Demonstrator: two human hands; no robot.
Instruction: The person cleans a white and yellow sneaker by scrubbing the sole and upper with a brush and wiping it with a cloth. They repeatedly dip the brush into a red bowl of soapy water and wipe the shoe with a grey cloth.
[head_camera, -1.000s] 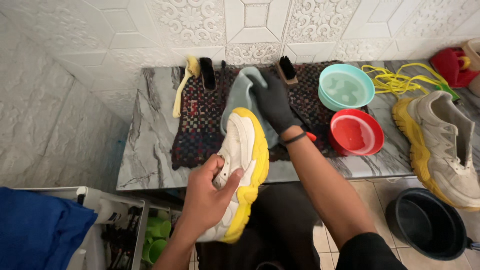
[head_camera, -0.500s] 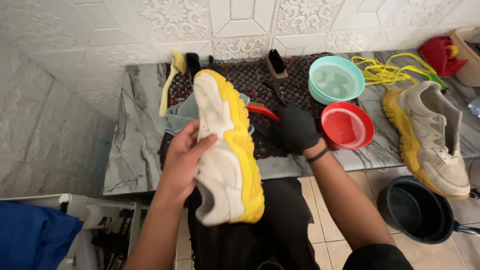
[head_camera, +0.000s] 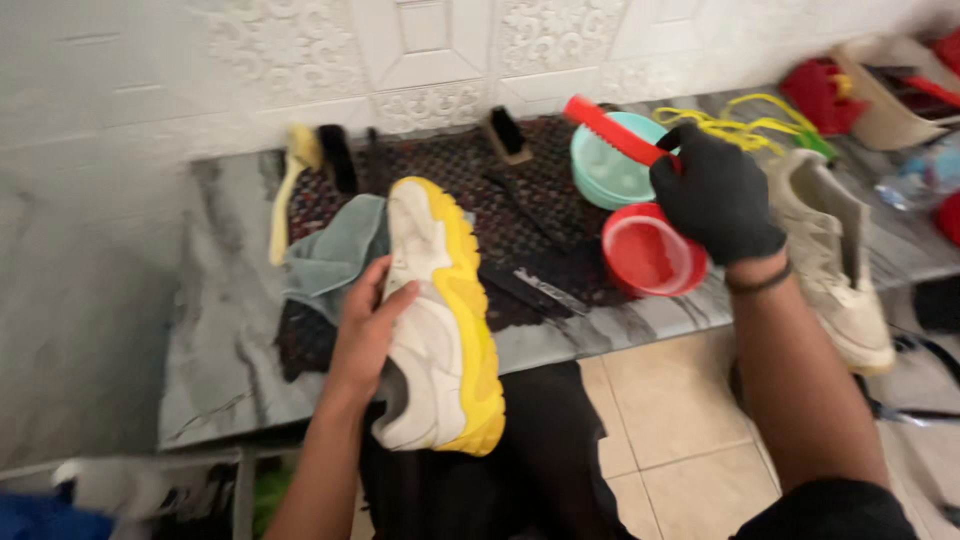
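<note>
The bare left hand grips a white shoe with a yellow sole by its side, fingers curled over the upper; the shoe lies lengthwise across the near edge of the grey marble worktop, its heel hanging off toward the person. The right hand (in a black glove) is closed around a red brush, held above a red bowl and a teal bowl. A grey-green cloth lies just left of the shoe on a dark mat. A second shoe rests at the right.
</note>
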